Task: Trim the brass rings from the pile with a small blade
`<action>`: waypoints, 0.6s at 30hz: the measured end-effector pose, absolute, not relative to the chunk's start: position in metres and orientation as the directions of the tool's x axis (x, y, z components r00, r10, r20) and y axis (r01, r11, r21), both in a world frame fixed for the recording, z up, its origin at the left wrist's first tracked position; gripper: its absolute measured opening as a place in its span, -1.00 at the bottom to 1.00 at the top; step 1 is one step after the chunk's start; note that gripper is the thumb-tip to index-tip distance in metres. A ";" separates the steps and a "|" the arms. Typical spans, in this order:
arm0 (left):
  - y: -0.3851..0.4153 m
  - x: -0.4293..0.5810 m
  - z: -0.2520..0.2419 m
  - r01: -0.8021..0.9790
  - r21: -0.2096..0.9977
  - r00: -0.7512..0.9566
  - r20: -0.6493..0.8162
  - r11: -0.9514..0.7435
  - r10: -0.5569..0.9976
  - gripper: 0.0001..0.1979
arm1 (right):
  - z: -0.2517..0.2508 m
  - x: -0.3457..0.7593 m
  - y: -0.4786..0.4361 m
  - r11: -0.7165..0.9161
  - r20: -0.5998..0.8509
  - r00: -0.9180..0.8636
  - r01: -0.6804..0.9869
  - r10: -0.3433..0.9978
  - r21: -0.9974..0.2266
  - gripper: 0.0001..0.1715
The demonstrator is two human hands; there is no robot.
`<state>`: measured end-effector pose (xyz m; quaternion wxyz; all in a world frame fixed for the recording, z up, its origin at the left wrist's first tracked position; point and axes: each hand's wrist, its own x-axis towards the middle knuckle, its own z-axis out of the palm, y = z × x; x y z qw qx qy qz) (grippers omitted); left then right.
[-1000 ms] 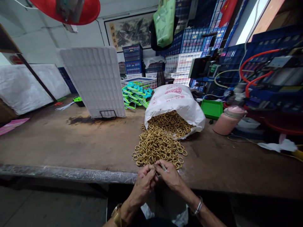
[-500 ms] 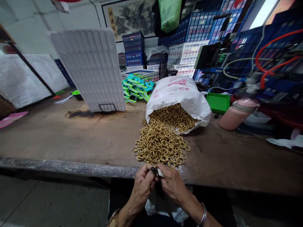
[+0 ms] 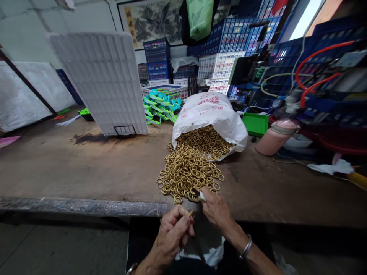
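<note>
At the table's front edge, my left hand (image 3: 174,231) is closed, thumb against fingers, pinching a gold-coloured ring (image 3: 190,213) seen edge-on. My right hand (image 3: 216,210) grips a small tool (image 3: 202,195) with a dark tip and a white part; its exact kind cannot be made out. The dark tip lies over the near right side of a pile of gold-coloured rings (image 3: 183,172). Behind the pile, a white woven sack (image 3: 206,110) lies on its side, its mouth facing me, with many more rings inside.
A white ribbed panel (image 3: 106,84) stands in a black wire holder on the table (image 3: 86,172). Behind it are green and turquoise plastic pieces (image 3: 163,105). To the right are a green tray (image 3: 256,124), a pink bottle (image 3: 277,137) and machinery with orange hoses. Stacked crates (image 3: 223,63) fill the back.
My hands have moved apart. The right hand took the tool forward to the pile, while the left stays near the edge, a ring now showing in its fingers. The view has shifted slightly.
</note>
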<state>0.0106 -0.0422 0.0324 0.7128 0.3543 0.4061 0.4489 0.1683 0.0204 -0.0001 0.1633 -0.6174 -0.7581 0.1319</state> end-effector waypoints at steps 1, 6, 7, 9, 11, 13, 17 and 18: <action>-0.041 0.011 0.032 -0.397 0.836 0.271 -0.286 0.377 0.919 -0.70 | -0.001 0.171 0.023 0.201 0.113 -0.170 0.894 0.979 -0.401 -0.74; -0.034 0.009 0.021 -0.531 0.742 0.213 -0.352 0.410 0.911 -0.70 | -0.006 0.170 0.028 0.165 0.163 -0.110 0.911 0.980 -0.377 -0.84; -0.034 0.008 0.019 -0.541 0.737 0.203 -0.352 0.404 0.914 -0.71 | -0.007 0.168 0.028 0.160 0.154 -0.109 0.914 0.982 -0.373 -0.84; -0.033 0.006 0.017 -0.574 0.710 0.205 -0.359 0.409 0.911 -0.77 | -0.009 0.164 0.029 0.157 0.142 -0.110 0.912 0.984 -0.380 -0.84; -0.033 0.004 0.015 -0.612 0.662 0.233 -0.373 0.433 0.898 -0.82 | -0.010 0.161 0.029 0.148 0.142 -0.099 0.905 0.985 -0.398 -0.83; -0.032 0.002 0.012 -0.642 0.612 0.257 -0.396 0.462 0.882 -0.82 | -0.010 0.159 0.030 0.147 0.152 -0.090 0.898 0.984 -0.416 -0.80; -0.029 -0.002 0.002 -0.696 0.504 0.287 -0.457 0.511 0.842 -0.83 | -0.009 0.158 0.030 0.205 0.155 -0.154 0.887 0.976 -0.414 -0.67; -0.029 -0.002 0.000 -0.705 0.484 0.293 -0.466 0.518 0.835 -0.82 | -0.009 0.157 0.029 0.220 0.139 -0.178 0.890 0.974 -0.400 -0.66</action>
